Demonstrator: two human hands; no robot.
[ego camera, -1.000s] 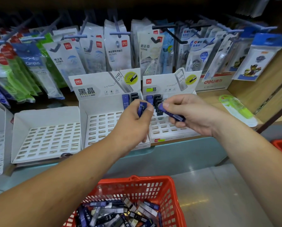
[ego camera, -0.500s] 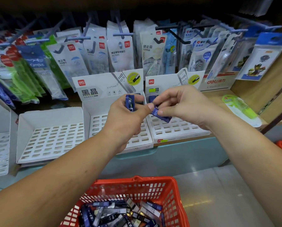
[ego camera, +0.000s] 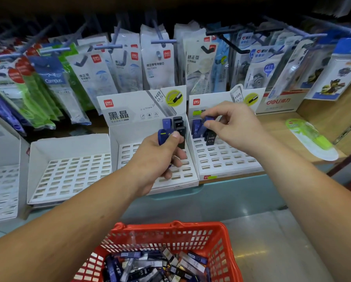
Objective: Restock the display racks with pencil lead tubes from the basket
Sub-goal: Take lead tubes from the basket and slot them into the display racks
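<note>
My left hand point(ego camera: 160, 157) grips blue lead tubes point(ego camera: 164, 135) over the middle white slotted rack point(ego camera: 154, 180), near blue and black tubes point(ego camera: 175, 124) standing at its back right. My right hand point(ego camera: 231, 129) pinches a blue tube point(ego camera: 208, 120) upright at the back left of the right rack point(ego camera: 227, 161), beside a blue tube point(ego camera: 196, 128) and a black HB 0.5 tube point(ego camera: 210, 138) standing there. A red basket point(ego camera: 190, 233) below holds several loose tubes point(ego camera: 156, 265).
Another white slotted rack point(ego camera: 68, 171) stands to the left, and a further one point(ego camera: 1, 188) at the far left edge. Hanging packets of correction tape point(ego camera: 158, 64) fill the pegs behind. A green-and-white packet point(ego camera: 311, 139) lies on the wooden shelf at right.
My right hand took a blue tube from near my left hand and moved it back to the right rack's rear left corner. My left hand lowered slightly, still holding tubes.
</note>
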